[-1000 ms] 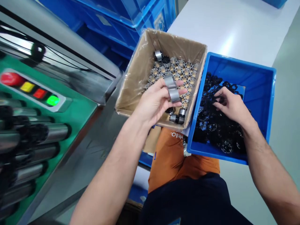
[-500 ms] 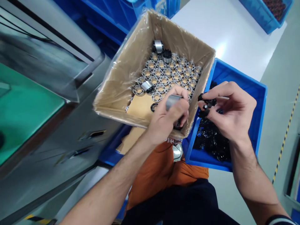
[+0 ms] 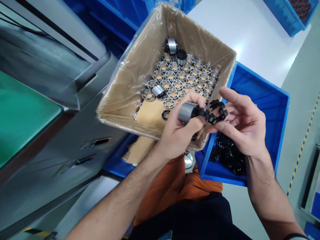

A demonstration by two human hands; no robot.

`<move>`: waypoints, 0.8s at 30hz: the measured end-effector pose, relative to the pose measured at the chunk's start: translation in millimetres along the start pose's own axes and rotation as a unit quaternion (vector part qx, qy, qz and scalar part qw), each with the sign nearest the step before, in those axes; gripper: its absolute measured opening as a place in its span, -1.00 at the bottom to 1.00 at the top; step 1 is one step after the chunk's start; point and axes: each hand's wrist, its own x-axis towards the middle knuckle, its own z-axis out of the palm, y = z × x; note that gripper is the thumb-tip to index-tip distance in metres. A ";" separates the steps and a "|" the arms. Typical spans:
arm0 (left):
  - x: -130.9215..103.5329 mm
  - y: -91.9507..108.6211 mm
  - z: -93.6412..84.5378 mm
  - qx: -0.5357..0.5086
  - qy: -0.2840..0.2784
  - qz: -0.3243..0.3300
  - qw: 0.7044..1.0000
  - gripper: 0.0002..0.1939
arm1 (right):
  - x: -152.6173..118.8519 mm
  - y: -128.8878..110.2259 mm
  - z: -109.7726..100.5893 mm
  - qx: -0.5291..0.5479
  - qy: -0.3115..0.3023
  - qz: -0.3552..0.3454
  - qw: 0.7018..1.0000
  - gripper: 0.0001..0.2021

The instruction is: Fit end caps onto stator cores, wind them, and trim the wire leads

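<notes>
My left hand [image 3: 176, 135] is closed around a silver metal ring [image 3: 185, 112], over the near right corner of the carton. Black toothed plastic shows at that ring's right end and partly behind my fingers. In my right hand [image 3: 250, 125], thumb and fingertips pinch a black toothed plastic ring [image 3: 212, 119], close beside the metal one; whether the two touch I cannot tell. Below, the cardboard box [image 3: 130, 71], lined with clear plastic, holds rows of upright metal rings [image 3: 170, 76]. Several metal rings with black toothed inserts [image 3: 158, 90] lie on top of them.
A blue bin [image 3: 281, 130] with loose black parts [image 3: 228, 155] stands right of the carton. Cardboard sheets [image 3: 140, 150] lie below it. Another blue tub [image 3: 291, 20] sits on the white table [image 3: 250, 20]. Grey machinery with a green surface [image 3: 22, 116] is at left.
My right hand has moved left, bringing the black ring next to the metal ring. Its fingers have spread somewhat. My left hand has turned the metal ring so that black teeth show.
</notes>
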 end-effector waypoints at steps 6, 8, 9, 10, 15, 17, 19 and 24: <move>2.1 2.9 5.7 -0.019 -0.005 -0.029 0.999 -0.53 | -0.2 -7.8 8.8 -0.002 0.080 -0.043 0.996 -0.52; 1.9 1.8 7.4 -0.012 -0.001 -0.038 0.999 -0.49 | -0.1 -8.6 12.1 -0.026 0.099 -0.054 0.993 -0.54; 1.5 0.7 7.7 -0.006 -0.003 -0.045 0.999 -0.48 | -0.3 -8.5 13.8 -0.040 0.096 -0.049 0.993 -0.56; 0.8 -0.6 7.7 0.000 -0.006 -0.052 0.999 -0.48 | -0.7 -8.0 15.2 -0.053 0.088 -0.043 0.994 -0.59; -2.7 -4.2 4.5 0.026 0.006 -0.057 0.998 -0.54 | -3.8 -3.9 17.9 -0.063 0.066 -0.074 0.993 -0.59; -1.9 -3.3 4.7 0.031 0.013 -0.045 0.998 -0.57 | -4.5 -2.9 16.4 -0.069 0.058 -0.083 0.992 -0.58; 0.3 -2.4 6.1 0.026 0.014 -0.025 0.999 -0.56 | -4.8 -2.6 14.7 -0.081 0.047 -0.082 0.992 -0.61; 5.2 -6.6 8.6 0.054 0.031 -0.009 0.998 -0.48 | -5.2 -0.5 15.4 -0.097 0.046 -0.080 0.991 -0.58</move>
